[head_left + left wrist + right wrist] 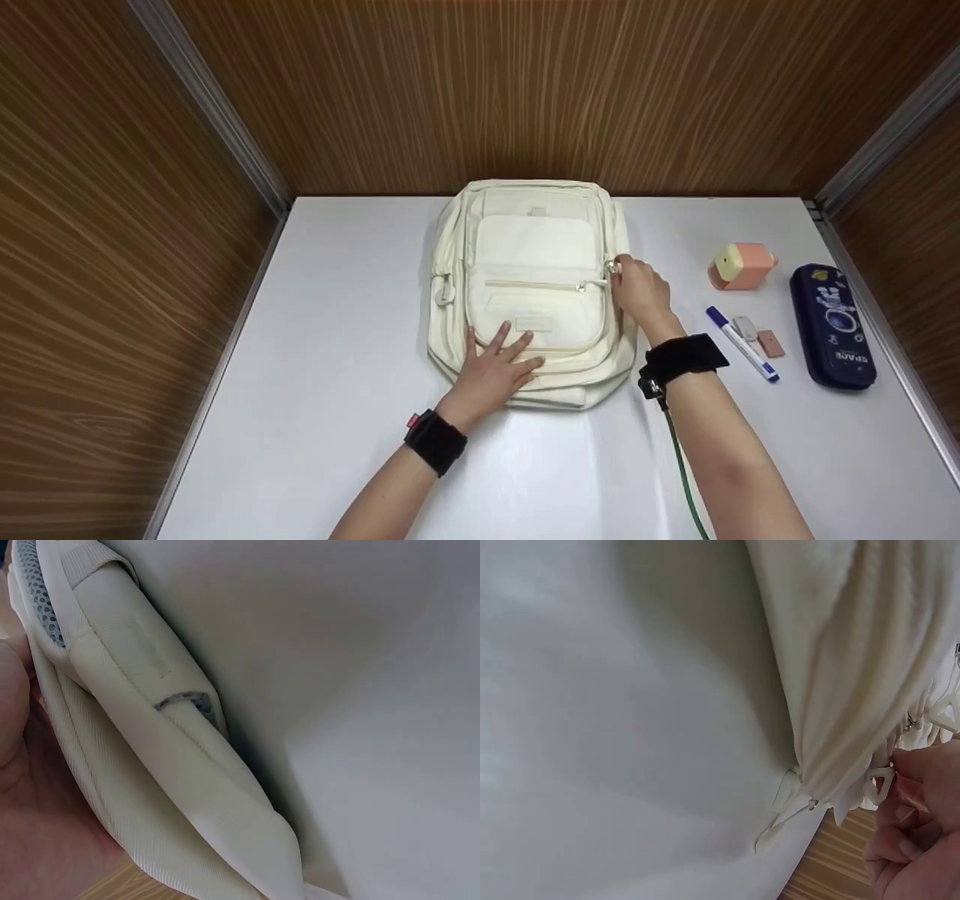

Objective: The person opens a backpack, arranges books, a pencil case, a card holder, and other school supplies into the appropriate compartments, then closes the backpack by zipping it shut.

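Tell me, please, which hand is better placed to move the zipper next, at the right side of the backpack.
Probably the right hand: it pinches a zipper pull at the side of the backpack. The left hand rests spread on the lower front, better placed for steadying.

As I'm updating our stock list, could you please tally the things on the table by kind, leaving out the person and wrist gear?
Bag: 1
Case: 1
Marker: 1
Sharpener: 1
Too small to identify: 2 (pink block, whitish piece)
Total: 6
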Demonstrator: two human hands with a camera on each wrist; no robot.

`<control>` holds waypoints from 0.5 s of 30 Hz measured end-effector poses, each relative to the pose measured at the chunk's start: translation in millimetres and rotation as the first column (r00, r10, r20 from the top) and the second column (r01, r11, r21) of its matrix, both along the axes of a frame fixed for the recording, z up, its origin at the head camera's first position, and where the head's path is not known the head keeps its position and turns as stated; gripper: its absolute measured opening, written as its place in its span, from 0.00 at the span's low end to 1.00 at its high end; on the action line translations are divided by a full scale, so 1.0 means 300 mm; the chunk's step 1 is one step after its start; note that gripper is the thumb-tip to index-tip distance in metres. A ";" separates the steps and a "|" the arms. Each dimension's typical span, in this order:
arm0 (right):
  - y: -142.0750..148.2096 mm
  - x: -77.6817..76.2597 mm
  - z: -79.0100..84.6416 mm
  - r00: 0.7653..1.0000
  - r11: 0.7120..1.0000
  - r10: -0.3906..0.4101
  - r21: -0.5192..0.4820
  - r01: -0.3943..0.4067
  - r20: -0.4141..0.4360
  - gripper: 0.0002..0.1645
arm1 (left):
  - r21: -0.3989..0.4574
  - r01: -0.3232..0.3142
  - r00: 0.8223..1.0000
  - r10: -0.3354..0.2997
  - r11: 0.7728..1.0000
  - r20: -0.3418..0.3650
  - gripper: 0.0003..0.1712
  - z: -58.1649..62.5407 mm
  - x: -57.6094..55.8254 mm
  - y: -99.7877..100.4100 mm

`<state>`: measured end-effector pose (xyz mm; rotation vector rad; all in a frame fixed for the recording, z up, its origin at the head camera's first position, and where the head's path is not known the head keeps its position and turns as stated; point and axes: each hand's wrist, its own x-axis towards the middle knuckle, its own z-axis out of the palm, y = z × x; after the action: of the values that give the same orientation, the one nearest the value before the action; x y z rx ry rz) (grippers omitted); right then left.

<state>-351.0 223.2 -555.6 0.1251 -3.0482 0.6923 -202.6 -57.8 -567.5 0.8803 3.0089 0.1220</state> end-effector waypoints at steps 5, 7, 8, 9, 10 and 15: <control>0.010 0.006 -0.001 0.996 0.997 0.032 0.074 -0.026 -0.085 0.18 | 0.010 -0.001 1.000 0.001 1.000 0.019 0.23 0.004 0.000 0.007; 0.012 0.009 -0.001 0.992 0.995 0.041 0.092 -0.030 -0.117 0.17 | 0.018 -0.001 1.000 0.001 1.000 0.021 0.23 0.002 -0.002 0.008; 0.011 0.011 -0.001 0.991 0.995 0.043 0.094 -0.031 -0.126 0.17 | 0.018 -0.001 1.000 0.001 1.000 0.022 0.23 0.002 -0.002 0.007; 0.011 0.013 -0.001 0.990 0.995 0.046 0.093 -0.034 -0.131 0.17 | 0.021 -0.002 1.000 0.002 1.000 0.021 0.23 0.000 -0.001 0.005; 0.011 0.015 -0.001 0.990 0.995 0.051 0.092 -0.039 -0.132 0.17 | 0.022 -0.005 1.000 0.004 1.000 0.021 0.23 -0.001 -0.001 0.004; 0.020 0.034 0.002 0.989 0.995 0.078 0.073 -0.069 -0.124 0.19 | 0.023 -0.010 1.000 0.010 1.000 0.018 0.23 -0.006 -0.002 0.002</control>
<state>-340.8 229.2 -555.0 0.2731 -2.9586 0.5596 -203.1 -57.1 -569.2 0.8613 3.0017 0.1648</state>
